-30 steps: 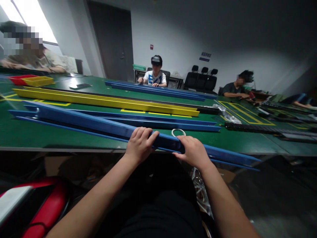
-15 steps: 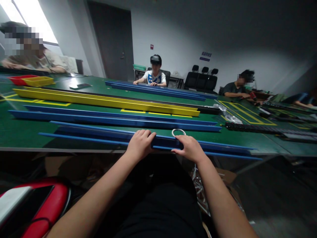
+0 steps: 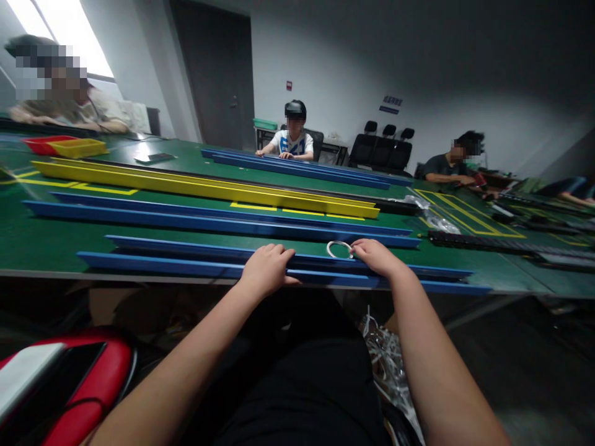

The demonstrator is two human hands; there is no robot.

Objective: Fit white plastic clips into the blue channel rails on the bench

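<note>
A long blue channel (image 3: 162, 265) lies along the table's near edge, its open side up. My left hand (image 3: 266, 270) is closed over it near the middle, fingers across the top and thumb at the near wall. To the right, my right hand (image 3: 377, 257) pinches the right side of a thin white ring (image 3: 328, 249), which looks like a narrow roll of tape. The ring is by the channel's far wall. A second blue channel (image 3: 186, 218) lies just beyond, and behind that a yellow channel (image 3: 209, 189).
The green table (image 3: 41, 241) has yellow tape markings. At the back left are a red tray (image 3: 39, 145) and a yellow tray (image 3: 86, 147). More blue channels (image 3: 297, 170) lie farther off. Dark strips (image 3: 488, 241) are at the right. A red stool (image 3: 106, 365) stands left; several people sit around.
My right hand has left the blue channel and moved right and up to the white ring. The near channel has tilted so its outer wall shows more. My left hand stays on it.
</note>
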